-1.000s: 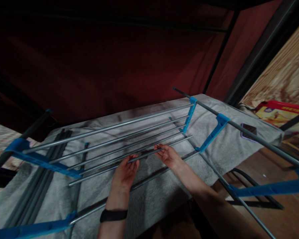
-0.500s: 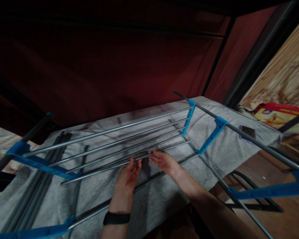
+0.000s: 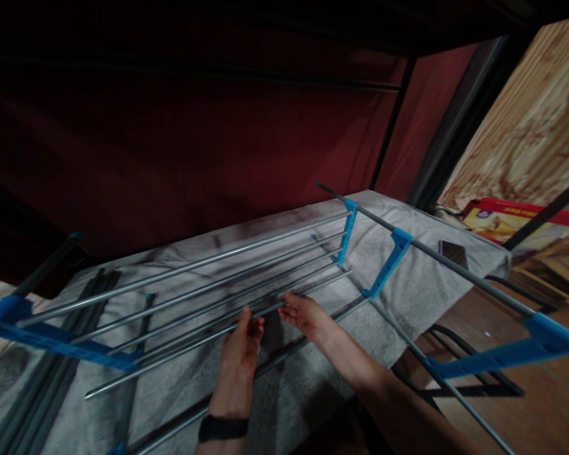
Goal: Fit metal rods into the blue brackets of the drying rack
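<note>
A thin silver metal rod (image 3: 194, 345) slants across in front of me, held near its middle. My left hand (image 3: 243, 338) has its thumb against the rod and its fingers curled under it. To the right, my right hand (image 3: 303, 313) pinches the same rod between thumb and fingertips. Behind it, several similar rods (image 3: 184, 267) span between a blue plastic bracket (image 3: 66, 341) on the left and another blue bracket (image 3: 347, 232) on the right. The held rod's left end sticks out in front of the left bracket; its right end lies just in front of the right one.
A grey cloth (image 3: 284, 398) covers the surface under the frame. Loose dark tubes (image 3: 52, 379) lie at left. A long grey pole (image 3: 474, 273) with more blue brackets runs along the right, near a phone (image 3: 453, 254). A red and yellow box (image 3: 512, 221) stands beyond.
The held rod's left end has shifted toward me and left, away from the left bracket, uncovering another rod behind it. Both hands stay on the rod. The camera view has turned slightly right.
</note>
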`<state>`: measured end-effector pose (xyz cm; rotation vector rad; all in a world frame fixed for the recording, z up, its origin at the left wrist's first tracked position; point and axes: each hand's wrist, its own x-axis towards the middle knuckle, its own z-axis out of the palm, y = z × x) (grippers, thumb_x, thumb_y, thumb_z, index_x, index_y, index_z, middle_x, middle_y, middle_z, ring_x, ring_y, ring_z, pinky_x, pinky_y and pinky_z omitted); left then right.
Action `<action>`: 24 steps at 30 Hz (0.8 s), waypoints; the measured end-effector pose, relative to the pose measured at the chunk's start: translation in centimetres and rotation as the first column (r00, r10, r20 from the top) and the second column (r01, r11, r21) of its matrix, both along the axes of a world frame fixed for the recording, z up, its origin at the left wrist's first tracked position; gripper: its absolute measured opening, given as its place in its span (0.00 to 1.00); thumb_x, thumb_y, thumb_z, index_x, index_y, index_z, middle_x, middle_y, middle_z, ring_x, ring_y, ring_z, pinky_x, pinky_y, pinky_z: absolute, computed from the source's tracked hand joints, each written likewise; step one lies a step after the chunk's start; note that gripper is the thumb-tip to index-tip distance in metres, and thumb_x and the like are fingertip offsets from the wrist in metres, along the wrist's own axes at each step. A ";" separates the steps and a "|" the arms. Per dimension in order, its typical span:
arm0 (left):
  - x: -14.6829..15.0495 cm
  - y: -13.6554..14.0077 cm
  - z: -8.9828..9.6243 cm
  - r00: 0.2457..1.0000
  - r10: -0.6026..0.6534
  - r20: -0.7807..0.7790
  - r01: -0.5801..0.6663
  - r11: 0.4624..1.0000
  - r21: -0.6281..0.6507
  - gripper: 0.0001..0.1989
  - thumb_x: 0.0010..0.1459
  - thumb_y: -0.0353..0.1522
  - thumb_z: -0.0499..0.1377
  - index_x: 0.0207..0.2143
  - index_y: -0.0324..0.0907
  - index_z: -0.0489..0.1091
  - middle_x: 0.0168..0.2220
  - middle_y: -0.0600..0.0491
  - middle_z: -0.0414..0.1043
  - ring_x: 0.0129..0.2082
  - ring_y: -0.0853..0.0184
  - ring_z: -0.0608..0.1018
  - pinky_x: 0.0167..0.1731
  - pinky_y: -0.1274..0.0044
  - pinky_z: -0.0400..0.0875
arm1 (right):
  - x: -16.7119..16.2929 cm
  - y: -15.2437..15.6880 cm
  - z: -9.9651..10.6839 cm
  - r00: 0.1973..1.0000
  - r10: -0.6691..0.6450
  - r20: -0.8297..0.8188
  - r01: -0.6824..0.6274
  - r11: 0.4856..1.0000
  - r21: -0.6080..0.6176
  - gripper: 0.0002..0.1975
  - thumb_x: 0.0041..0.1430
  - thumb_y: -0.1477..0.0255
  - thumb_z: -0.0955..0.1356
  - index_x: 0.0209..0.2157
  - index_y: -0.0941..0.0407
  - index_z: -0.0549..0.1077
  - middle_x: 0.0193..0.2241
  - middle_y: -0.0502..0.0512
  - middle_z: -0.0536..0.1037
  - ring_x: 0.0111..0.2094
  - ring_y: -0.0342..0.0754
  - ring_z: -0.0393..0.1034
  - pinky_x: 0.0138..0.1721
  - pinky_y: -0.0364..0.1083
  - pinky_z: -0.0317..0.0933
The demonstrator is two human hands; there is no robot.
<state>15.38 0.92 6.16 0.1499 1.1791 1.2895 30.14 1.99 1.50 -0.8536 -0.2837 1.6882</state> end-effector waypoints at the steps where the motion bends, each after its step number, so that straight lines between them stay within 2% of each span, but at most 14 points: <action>1: 0.1 0.0 0.0 1.000 0.004 -0.006 -0.004 1.000 0.010 0.07 0.60 0.25 0.60 0.27 0.37 0.68 0.21 0.54 0.71 0.18 0.73 0.75 0.17 0.85 0.71 | -0.1 0.0 0.2 1.000 0.003 0.002 -0.003 1.000 -0.015 0.08 0.52 0.70 0.74 0.29 0.58 0.74 0.25 0.52 0.78 0.28 0.44 0.74 0.35 0.44 0.69; 3: 0.1 0.0 -0.1 1.000 -0.005 0.007 0.005 1.000 0.027 0.07 0.61 0.27 0.60 0.28 0.38 0.68 0.21 0.55 0.70 0.18 0.73 0.75 0.17 0.85 0.70 | -0.2 -0.2 0.6 1.000 -0.003 -0.001 0.003 0.999 -0.045 0.06 0.53 0.72 0.73 0.30 0.58 0.74 0.28 0.54 0.80 0.29 0.44 0.74 0.36 0.44 0.70; 6: 0.0 0.1 -0.1 0.997 -0.031 0.065 0.032 0.999 -0.008 0.07 0.61 0.27 0.59 0.28 0.38 0.68 0.21 0.55 0.69 0.18 0.74 0.74 0.16 0.86 0.69 | -0.5 -0.3 1.2 0.999 -0.030 -0.027 0.030 1.000 -0.007 0.07 0.50 0.75 0.75 0.29 0.57 0.73 0.31 0.53 0.80 0.33 0.44 0.75 0.38 0.45 0.70; 10: -0.1 0.1 -0.1 0.992 -0.056 0.110 0.061 0.997 -0.043 0.07 0.59 0.22 0.59 0.29 0.38 0.69 0.22 0.55 0.70 0.19 0.74 0.75 0.16 0.86 0.70 | -0.8 -0.5 1.3 0.999 -0.045 -0.001 0.045 0.998 0.040 0.10 0.46 0.73 0.77 0.28 0.57 0.73 0.31 0.54 0.80 0.35 0.45 0.75 0.40 0.46 0.70; 15: 0.3 -0.1 -0.3 0.989 -0.084 0.122 0.087 0.996 -0.014 0.10 0.57 0.16 0.57 0.29 0.36 0.71 0.27 0.54 0.73 0.24 0.73 0.77 0.22 0.85 0.74 | -0.7 -1.0 0.7 1.000 -0.021 0.003 0.021 1.000 0.021 0.08 0.48 0.72 0.76 0.29 0.59 0.75 0.30 0.55 0.80 0.32 0.45 0.75 0.39 0.46 0.71; 18: 0.7 -0.3 -0.4 0.986 -0.095 0.140 0.093 0.995 0.016 0.10 0.59 0.17 0.56 0.30 0.36 0.72 0.30 0.51 0.75 0.28 0.72 0.79 0.26 0.84 0.76 | -0.3 -1.3 0.7 1.000 0.007 -0.030 -0.007 1.000 0.005 0.05 0.50 0.74 0.74 0.30 0.60 0.76 0.30 0.56 0.81 0.32 0.45 0.76 0.40 0.45 0.70; 24: 1.1 -0.8 -1.3 0.985 -0.071 0.155 0.066 0.997 0.037 0.11 0.61 0.20 0.55 0.27 0.36 0.71 0.31 0.49 0.76 0.29 0.72 0.79 0.28 0.84 0.76 | 0.2 -1.9 0.7 0.994 0.065 -0.092 -0.058 0.995 0.083 0.04 0.50 0.76 0.73 0.31 0.60 0.77 0.31 0.55 0.81 0.34 0.45 0.76 0.42 0.44 0.70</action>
